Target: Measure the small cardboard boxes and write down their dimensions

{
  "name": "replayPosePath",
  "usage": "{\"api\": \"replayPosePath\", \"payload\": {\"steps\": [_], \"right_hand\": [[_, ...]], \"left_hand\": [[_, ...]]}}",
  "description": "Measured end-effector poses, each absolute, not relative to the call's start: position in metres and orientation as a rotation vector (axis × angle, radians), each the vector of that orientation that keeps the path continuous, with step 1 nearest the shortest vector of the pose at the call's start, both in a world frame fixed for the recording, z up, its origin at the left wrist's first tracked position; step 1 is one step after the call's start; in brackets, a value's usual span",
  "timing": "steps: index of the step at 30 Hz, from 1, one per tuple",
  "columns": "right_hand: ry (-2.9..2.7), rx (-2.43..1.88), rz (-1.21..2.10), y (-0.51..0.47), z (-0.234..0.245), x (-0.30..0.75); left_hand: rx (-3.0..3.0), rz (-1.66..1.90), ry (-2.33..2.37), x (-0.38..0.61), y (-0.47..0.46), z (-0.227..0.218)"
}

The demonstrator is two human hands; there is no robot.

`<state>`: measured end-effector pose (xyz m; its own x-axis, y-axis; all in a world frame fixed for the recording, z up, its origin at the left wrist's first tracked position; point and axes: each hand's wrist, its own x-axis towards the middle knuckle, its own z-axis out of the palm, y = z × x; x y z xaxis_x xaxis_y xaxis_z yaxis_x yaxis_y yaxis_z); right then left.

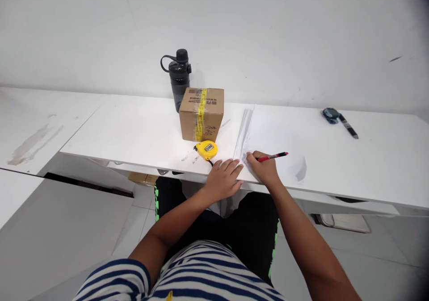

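A red pen is gripped in my right hand, its tip end hidden by the fingers over white paper. The paper lies on the desk in front of me, and its outline is hard to tell from the white top. With fingers stretched out, my left hand rests at the desk's front edge, fingertips by the paper's lower left. Just beyond those fingers sits a yellow tape measure with a black strap. A taped cardboard box stands behind the tape measure.
Behind the box stands a dark water bottle with a loop handle. To the right, a small dark device lies beside a grey-black marker. The white desk backs onto a wall. My legs are under its front edge.
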<state>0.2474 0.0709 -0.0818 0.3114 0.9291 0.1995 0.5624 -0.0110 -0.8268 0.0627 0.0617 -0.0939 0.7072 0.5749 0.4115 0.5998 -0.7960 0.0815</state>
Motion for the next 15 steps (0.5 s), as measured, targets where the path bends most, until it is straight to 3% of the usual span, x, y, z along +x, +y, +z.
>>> {"api": "replayPosePath", "payload": {"steps": [10, 15], "right_hand": [[-1.38, -1.678, 0.569, 0.07, -0.085, 0.249], [-1.341, -1.624, 0.576, 0.069, -0.077, 0.245]], "left_hand": [[-2.932, -0.675, -1.037, 0.063, 0.062, -0.096], [-3.076, -0.872, -0.951, 0.044, 0.056, -0.071]]}}
